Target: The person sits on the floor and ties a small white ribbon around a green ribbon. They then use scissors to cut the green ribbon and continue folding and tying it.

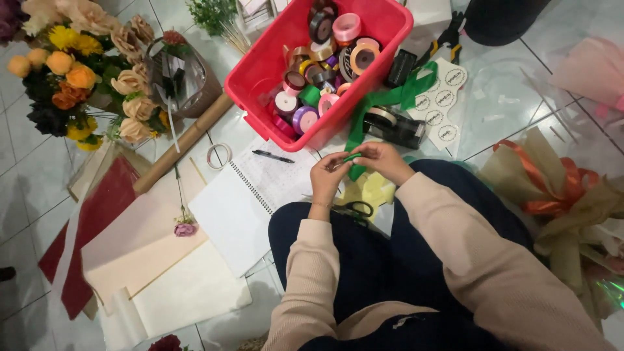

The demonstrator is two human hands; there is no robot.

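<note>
On the white tiled floor [39,188], I see left hand [327,177] and right hand [383,159] pinching the green ribbon [380,101] above the lap, fingers pressed together. It trails to the red bin [260,65]; a pull may tangle it.

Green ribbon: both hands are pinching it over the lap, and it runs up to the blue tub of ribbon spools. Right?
Nearly. The head view shows the left hand and right hand pinching the green ribbon over the lap, and it does run up towards the tub of ribbon spools, but the tub is red, not blue.
</note>
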